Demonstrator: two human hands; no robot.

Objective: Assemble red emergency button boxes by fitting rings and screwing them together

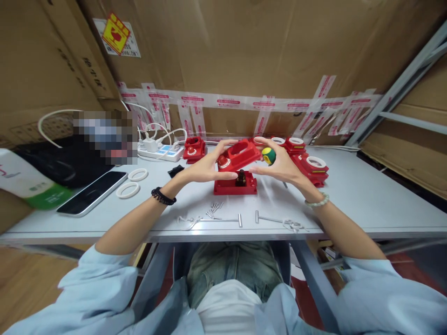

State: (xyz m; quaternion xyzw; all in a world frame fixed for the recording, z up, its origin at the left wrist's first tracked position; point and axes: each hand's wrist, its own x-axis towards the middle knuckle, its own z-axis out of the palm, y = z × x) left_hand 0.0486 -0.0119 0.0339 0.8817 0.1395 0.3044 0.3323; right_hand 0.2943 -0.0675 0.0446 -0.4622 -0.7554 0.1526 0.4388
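Note:
A red plastic cover (244,157), with a round opening and a red dome at one end, is tilted above a red base box (228,188). My left hand (209,163) grips the cover's left end, its thumb along the lower edge. At the cover's right end is my right hand (277,165), fingers and thumb curved around that edge. A black part (240,178) stands inside the base, which rests on the table. Behind my right hand shows a green-and-yellow rounded object (268,156), partly hidden. Loose screws (213,211) lie in front of the base.
Two T-shaped metal rods (223,220) with cords lie near the table's front edge. Left are white rings (128,190), a phone (92,193) and a power strip (164,152). Red housings (316,170) with white rings stand at right; another red unit (194,150) is behind.

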